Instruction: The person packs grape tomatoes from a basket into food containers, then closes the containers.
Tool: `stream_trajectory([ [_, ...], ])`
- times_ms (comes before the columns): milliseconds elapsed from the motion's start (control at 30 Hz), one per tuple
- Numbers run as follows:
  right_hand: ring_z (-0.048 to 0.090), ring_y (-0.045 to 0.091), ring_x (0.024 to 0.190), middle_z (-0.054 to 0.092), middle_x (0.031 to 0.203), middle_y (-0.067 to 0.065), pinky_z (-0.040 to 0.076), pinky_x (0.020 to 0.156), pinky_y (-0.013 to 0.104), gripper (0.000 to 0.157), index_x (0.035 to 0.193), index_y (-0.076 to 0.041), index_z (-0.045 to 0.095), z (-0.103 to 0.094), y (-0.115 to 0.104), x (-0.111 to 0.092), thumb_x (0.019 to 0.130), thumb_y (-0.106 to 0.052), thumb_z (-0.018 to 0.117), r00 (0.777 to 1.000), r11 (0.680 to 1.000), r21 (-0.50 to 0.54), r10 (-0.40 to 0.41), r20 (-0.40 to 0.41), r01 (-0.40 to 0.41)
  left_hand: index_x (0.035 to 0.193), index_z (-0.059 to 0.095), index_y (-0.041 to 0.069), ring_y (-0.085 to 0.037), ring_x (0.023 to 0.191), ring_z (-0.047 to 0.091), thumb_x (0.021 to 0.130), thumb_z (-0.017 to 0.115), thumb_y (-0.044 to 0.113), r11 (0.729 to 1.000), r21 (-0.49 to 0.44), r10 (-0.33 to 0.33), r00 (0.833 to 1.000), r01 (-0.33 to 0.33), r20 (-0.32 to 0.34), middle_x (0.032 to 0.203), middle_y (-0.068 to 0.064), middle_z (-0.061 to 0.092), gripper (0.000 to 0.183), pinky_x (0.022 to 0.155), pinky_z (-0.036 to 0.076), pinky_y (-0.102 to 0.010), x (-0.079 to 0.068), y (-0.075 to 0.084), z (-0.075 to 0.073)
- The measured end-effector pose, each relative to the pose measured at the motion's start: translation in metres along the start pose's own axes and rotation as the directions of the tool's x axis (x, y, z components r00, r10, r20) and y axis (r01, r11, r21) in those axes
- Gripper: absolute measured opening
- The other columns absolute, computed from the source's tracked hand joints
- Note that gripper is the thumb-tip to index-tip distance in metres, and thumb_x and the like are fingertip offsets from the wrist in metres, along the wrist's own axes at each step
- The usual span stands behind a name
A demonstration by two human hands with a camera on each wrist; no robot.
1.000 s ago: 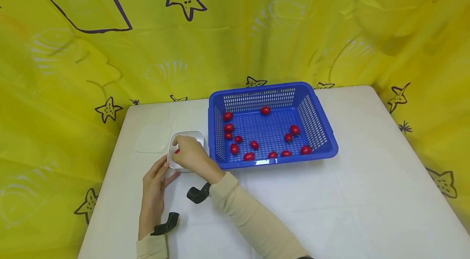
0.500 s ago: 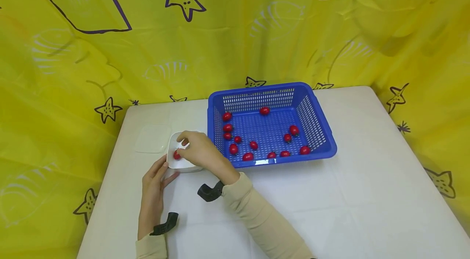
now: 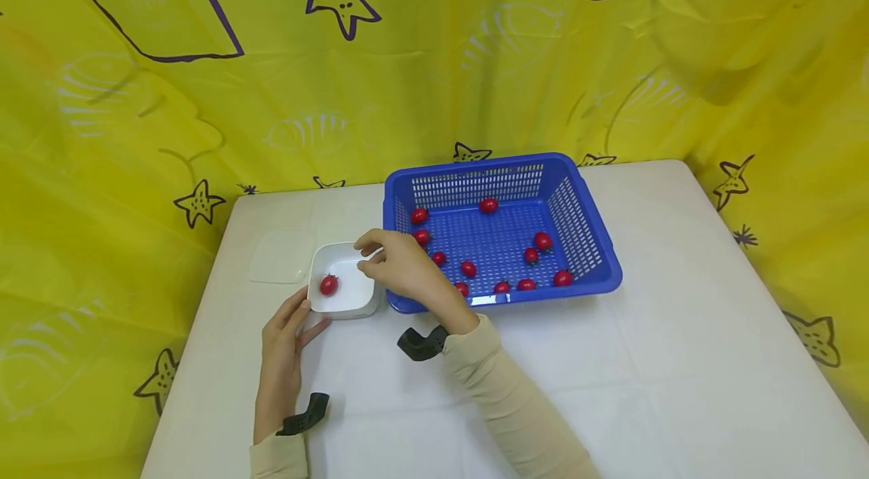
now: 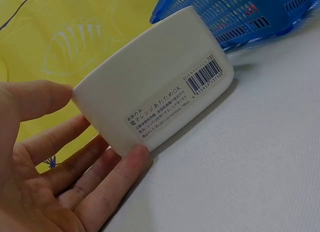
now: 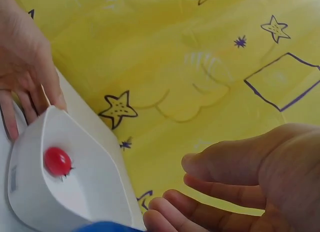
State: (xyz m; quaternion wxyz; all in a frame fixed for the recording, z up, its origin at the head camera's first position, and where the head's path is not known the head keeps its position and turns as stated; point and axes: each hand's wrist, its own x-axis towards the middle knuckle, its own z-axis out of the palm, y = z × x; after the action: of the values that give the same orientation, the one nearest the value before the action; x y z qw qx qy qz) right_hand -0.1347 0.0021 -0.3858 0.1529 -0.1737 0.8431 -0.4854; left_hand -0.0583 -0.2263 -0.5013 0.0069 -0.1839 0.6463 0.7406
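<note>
- We see the right hand (image 3: pixel 403 264) with its thumb and fingers parted and nothing between them. In the head view its fingertips overlap the right side of the white container (image 3: pixel 353 292) and the palm overlaps the left edge of the blue basket (image 3: pixel 498 234); how high it hangs, we cannot tell.
- The relation that matters, as we judge it: its fingertips point left, so the tomatoes (image 3: pixel 542 241) in the basket lie to the right, behind the fingertips. The basket's long axis runs left to right, and the right hand is the nearer of the 2 hands to it.
- The left hand (image 3: pixel 284 339) grips the container's near left corner, with digits on 2 sides of it; we see the container upright on the table (image 3: pixel 652 373).
- Inside the container we find 1 red tomato (image 3: pixel 329 285), toward the left and apart from the right fingers. It is so nearly round that we cannot be sure of its long axis.
- We count 11 tomatoes showing in the basket; the right hand may hide others.
- We also count 1 container, 1 basket, 1 translucent flat piece (image 3: pixel 278 264) beyond the left hand, and 2 black wrist fittings (image 3: pixel 422 344).
</note>
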Motion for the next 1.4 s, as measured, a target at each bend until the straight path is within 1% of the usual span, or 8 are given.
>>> stream_trajectory([
  [133,0.066,0.022,0.107,0.067,0.121,0.011,0.06,0.088,0.033,0.033,0.127,-0.009,0.063,-0.011,0.003,-0.004,0.095,-0.016,0.062,0.999,1.0,0.001,0.028,-0.016,-0.028,0.142,0.051,0.007,-0.012,0.118,0.06,0.098,0.06,0.029,1.0,-0.011,0.014,1.0,-0.014,0.003,0.144,-0.001,0.049,0.05,0.088,0.059,-0.032,-0.001,0.0,-0.001],
  [267,0.066,0.02,0.106,0.067,0.122,0.007,0.059,0.09,0.035,0.033,0.127,-0.012,0.063,-0.023,0.009,-0.007,0.095,-0.019,0.063,0.997,0.997,-0.034,0.074,-0.033,-0.075,0.142,0.052,0.007,-0.011,0.118,0.06,0.098,0.06,0.028,1.0,-0.019,0.019,1.0,-0.019,0.005,0.143,0.0,0.05,0.049,0.089,0.058,-0.032,-0.001,0.0,-0.002],
  [367,0.066,0.02,0.104,0.067,0.122,0.006,0.06,0.089,0.035,0.033,0.127,-0.013,0.063,-0.031,0.016,-0.009,0.094,-0.019,0.064,0.995,0.994,-0.059,0.091,-0.051,-0.094,0.142,0.051,0.008,-0.01,0.118,0.06,0.098,0.06,0.029,1.0,-0.017,0.011,1.0,-0.011,0.003,0.144,0.001,0.05,0.05,0.089,0.058,-0.032,-0.001,-0.001,-0.003],
  [533,0.066,0.021,0.103,0.069,0.12,0.008,0.059,0.089,0.035,0.032,0.125,-0.01,0.065,-0.044,0.029,-0.012,0.093,-0.018,0.066,0.992,0.991,-0.09,0.096,-0.087,-0.104,0.142,0.052,0.008,-0.011,0.119,0.06,0.098,0.06,0.029,1.0,-0.008,0.004,1.0,-0.004,0.006,0.144,0.001,0.049,0.05,0.089,0.058,-0.031,-0.001,-0.001,-0.004],
  [733,0.067,0.025,0.106,0.069,0.118,0.011,0.057,0.094,0.039,0.028,0.12,-0.01,0.066,-0.059,0.044,-0.017,0.093,-0.017,0.065,0.983,0.981,-0.102,0.153,-0.101,-0.163,0.142,0.051,0.008,-0.012,0.122,0.056,0.098,0.059,0.031,1.0,0.003,-0.004,1.0,0.004,0.005,0.145,0.0,0.048,0.05,0.087,0.059,-0.029,0.001,0.0,-0.002],
  [833,0.066,0.027,0.108,0.068,0.119,0.013,0.056,0.096,0.042,0.031,0.122,-0.006,0.065,-0.066,0.053,-0.02,0.093,-0.016,0.065,0.979,0.976,-0.112,0.174,-0.103,-0.185,0.142,0.051,0.009,-0.013,0.122,0.057,0.098,0.059,0.031,1.0,0.004,-0.006,1.0,0.006,0.003,0.145,0.0,0.047,0.05,0.088,0.059,-0.029,0.0,0.001,-0.002],
  [1133,0.064,0.031,0.111,0.068,0.119,0.017,0.056,0.094,0.044,0.036,0.124,-0.002,0.063,-0.077,0.076,-0.027,0.09,-0.014,0.067,0.967,0.951,-0.185,0.23,-0.109,-0.247,0.143,0.051,0.007,-0.013,0.121,0.058,0.099,0.059,0.028,1.0,-0.011,0.003,1.0,-0.003,0.012,0.143,0.001,0.049,0.049,0.089,0.058,-0.031,0.001,0.0,-0.001],
  [1400,0.064,0.031,0.104,0.069,0.114,0.019,0.055,0.094,0.045,0.034,0.12,-0.002,0.065,-0.081,0.085,-0.03,0.088,-0.013,0.07,0.957,0.919,-0.27,0.271,-0.101,-0.288,0.143,0.051,0.008,-0.011,0.119,0.06,0.098,0.06,0.03,1.0,-0.012,0.008,1.0,-0.008,0.014,0.143,0.001,0.05,0.051,0.091,0.057,-0.032,0.0,-0.001,-0.001],
])
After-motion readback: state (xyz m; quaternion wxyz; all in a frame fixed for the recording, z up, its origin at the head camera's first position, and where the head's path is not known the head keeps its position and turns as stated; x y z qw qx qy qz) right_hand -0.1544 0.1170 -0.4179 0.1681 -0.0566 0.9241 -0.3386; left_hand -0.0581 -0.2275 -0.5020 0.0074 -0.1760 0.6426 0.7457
